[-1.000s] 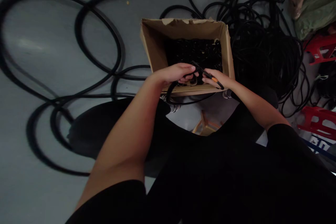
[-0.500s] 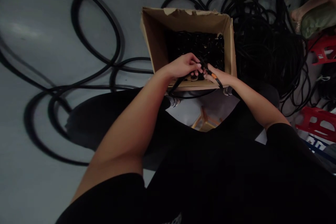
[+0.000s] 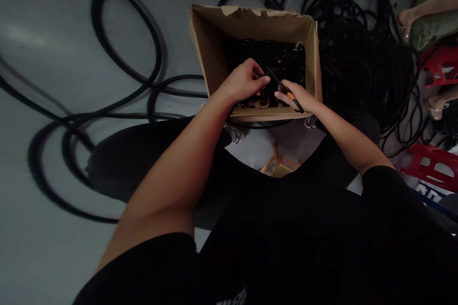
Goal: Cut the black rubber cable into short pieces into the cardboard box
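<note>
Over the front part of an open cardboard box (image 3: 200, 47), my left hand (image 3: 248, 78) has its thumb and fingers curled together. Whatever they pinch is too dark and small to make out. My right hand (image 3: 295, 95) grips what look like scissors (image 3: 291, 96), with black and orange handles and a slim dark blade pointing up and left towards my left hand. The two hands are a short way apart. Many small black pieces (image 3: 286, 52) cover the bottom of the box.
A large tangle of black cable or hose (image 3: 354, 57) lies right of the box, and thick black loops (image 3: 157, 52) spread over the grey floor to the left. Red plastic stools (image 3: 429, 167) and another person's feet (image 3: 406, 19) are at the right. A wooden stool (image 3: 279, 164) shows between my legs.
My hands have come apart, the left moving slightly up and left. The blade is now exposed between them. The black length that hung below my left hand no longer shows there.
</note>
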`<control>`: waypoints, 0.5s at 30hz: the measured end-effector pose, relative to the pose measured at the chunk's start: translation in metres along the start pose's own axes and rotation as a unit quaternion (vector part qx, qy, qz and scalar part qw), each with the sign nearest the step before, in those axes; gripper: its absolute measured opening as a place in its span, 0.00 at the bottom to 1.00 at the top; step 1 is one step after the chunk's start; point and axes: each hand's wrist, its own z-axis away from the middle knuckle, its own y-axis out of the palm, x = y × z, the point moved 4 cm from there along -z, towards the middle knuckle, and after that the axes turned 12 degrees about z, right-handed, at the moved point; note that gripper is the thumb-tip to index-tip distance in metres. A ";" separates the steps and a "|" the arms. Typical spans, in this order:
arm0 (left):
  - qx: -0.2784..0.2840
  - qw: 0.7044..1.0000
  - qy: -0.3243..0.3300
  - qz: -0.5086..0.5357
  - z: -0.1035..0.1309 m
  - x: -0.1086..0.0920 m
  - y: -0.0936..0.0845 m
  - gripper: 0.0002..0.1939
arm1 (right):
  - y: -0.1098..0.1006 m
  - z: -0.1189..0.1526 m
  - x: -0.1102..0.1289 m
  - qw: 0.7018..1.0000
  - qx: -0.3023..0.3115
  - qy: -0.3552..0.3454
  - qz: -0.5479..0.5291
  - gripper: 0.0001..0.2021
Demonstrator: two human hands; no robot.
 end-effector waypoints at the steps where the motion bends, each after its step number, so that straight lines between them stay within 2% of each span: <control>1: 0.005 1.000 0.005 -0.001 0.001 0.001 0.001 0.15 | 0.001 0.001 0.001 1.000 0.006 0.003 -0.007 0.25; 4: 0.041 0.999 0.018 0.020 0.001 0.004 0.006 0.13 | 0.003 0.003 0.003 1.000 0.018 0.003 -0.017 0.21; 7: 0.064 0.997 0.011 0.046 -0.001 0.004 0.004 0.17 | 0.000 0.003 0.009 1.000 0.013 -0.002 -0.011 0.20; 12: 0.075 0.996 -0.020 0.037 -0.005 0.000 -0.011 0.17 | -0.011 0.005 0.025 1.000 0.009 0.009 0.009 0.27; 15: 0.081 0.997 -0.012 0.015 -0.004 -0.001 -0.014 0.19 | -0.010 0.007 0.029 1.000 0.014 0.000 0.007 0.28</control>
